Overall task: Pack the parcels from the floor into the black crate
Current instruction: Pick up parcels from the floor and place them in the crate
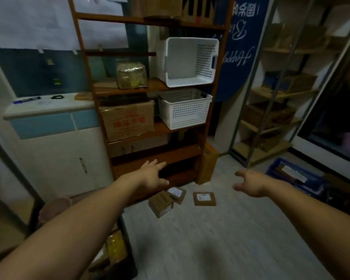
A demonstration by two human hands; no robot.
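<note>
Judging by the pose, the step in hand is the reach for a pick; nothing is held yet. Left hand (152, 175) is out ahead, fingers straight and spread, holding nothing, in front of the lower boards of the shelf (156, 154). Right hand (251, 182) is out to the right, fingers apart and slightly bent, also holding nothing. Both hang above the floor (220, 239), apart from every parcel.

Parcels on the floor: three, brown cardboard with white labels, at the foot of the shelf.
- left parcel (161, 203): boxy, nearest of the three.
- middle parcel (177, 194): touching or overlapping the left one, can't tell which.
- right parcel (204, 198): lies flat, just beside them with a gap.

One black crate (129, 263), near left, partly hidden by the left forearm. It holds some packages, one in yellowish wrap; the count is not readable.

Next move, my read: go down and take a parcel. The left hand is closer to the left pair, the right hand to the flat one. Then swing back near-left to the crate. The flat one likely needs fingers under an edge.

Other counts: two white baskets on the shelf, upper basket (187, 61) and lower basket (183, 109). One cardboard box (127, 120) left of the lower one. One blue crate (311, 185) far right, something flat inside.
</note>
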